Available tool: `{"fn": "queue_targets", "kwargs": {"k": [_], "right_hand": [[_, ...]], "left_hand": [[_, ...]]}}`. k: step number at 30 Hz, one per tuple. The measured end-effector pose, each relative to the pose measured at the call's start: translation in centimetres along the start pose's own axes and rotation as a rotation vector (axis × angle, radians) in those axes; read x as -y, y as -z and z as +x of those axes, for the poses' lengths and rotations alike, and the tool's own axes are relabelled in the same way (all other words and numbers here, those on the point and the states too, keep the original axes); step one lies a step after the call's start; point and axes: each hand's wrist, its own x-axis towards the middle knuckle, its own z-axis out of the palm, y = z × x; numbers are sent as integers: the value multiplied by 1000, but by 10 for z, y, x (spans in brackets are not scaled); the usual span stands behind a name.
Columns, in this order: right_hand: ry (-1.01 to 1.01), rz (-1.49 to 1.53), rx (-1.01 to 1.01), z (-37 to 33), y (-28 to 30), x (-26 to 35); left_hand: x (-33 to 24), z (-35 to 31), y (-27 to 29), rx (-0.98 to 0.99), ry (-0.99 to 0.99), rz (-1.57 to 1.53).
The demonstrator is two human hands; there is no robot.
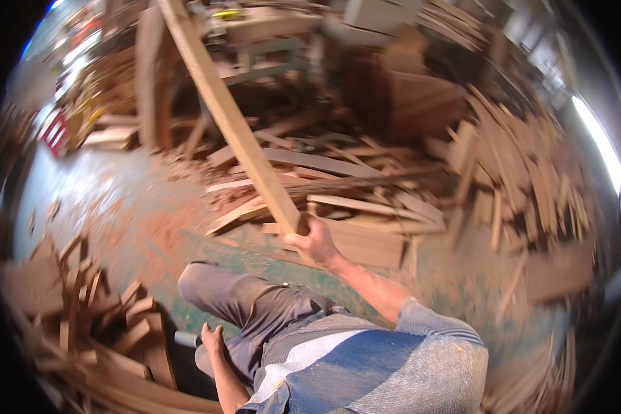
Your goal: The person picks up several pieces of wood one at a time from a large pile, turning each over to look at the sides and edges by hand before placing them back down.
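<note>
My right hand [314, 241] is wrapped round the lower end of a long, pale wooden board [234, 127]. The board slants up and away to the far left, and its far end runs out of view at the top. Low beside my bent knee is my left hand [212, 341], with its fingers curled. A short grey rounded thing [186, 339] shows right at those fingers; its kind is too blurred to make out.
A heap of wood offcuts [352, 169] lies ahead on the sawdust-strewn green floor [110, 200]. More scraps [127, 324] fill the near left. Planks [524, 172] lean at the right. A workbench [269, 52] stands at the back, and a red slatted thing [54, 133] far left.
</note>
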Motion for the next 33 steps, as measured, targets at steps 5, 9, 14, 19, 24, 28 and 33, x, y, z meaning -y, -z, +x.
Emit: {"fn": "queue_targets", "kwargs": {"k": [5,9,14,19,24,28,33], "right_hand": [[31,172,-276,-38,44,14],[-23,273,-510,-76,69,12],[-45,287,-763,-100,99,17],[-27,477,-1077,-110,222,31],[-728,-1279,-1701,-154,522,207],[-37,-1761,-1436,-133,502,243],[453,-1041,-1106,2,281,40]], "left_hand": [[1,35,-11,177,-130,46],[11,53,-8,215,-198,87],[30,77,-17,174,-175,97],[36,82,-10,174,-193,187],[62,73,-12,-67,-276,-41],[57,54,-16,-81,-199,-28],[59,55,-12,-181,-219,-239]]}}
